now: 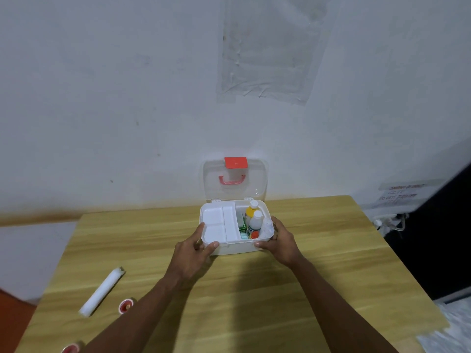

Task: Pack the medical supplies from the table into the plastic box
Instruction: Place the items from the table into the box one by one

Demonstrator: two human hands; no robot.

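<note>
A white plastic box [235, 248] stands on the wooden table [318, 250] near the wall, its clear lid [234, 189] with a red handle upright. A white tray insert [216, 222] fills its left half; the right half holds a yellow bottle [251, 211], a white bottle [255, 222], a green packet [242, 225] and a small red-capped item [254, 235]. My left hand [195, 250] grips the box's front left corner, thumb on the rim. My right hand [280, 240] grips the front right corner. A white gauze roll [101, 291] and a small red-and-white tape roll [125, 305] lie at the table's left.
Another red-and-white roll [71, 348] sits at the table's near left edge, partly cut off. A white wall rises right behind the box. A dark cabinet [446, 238] stands to the right of the table, with cables beside it.
</note>
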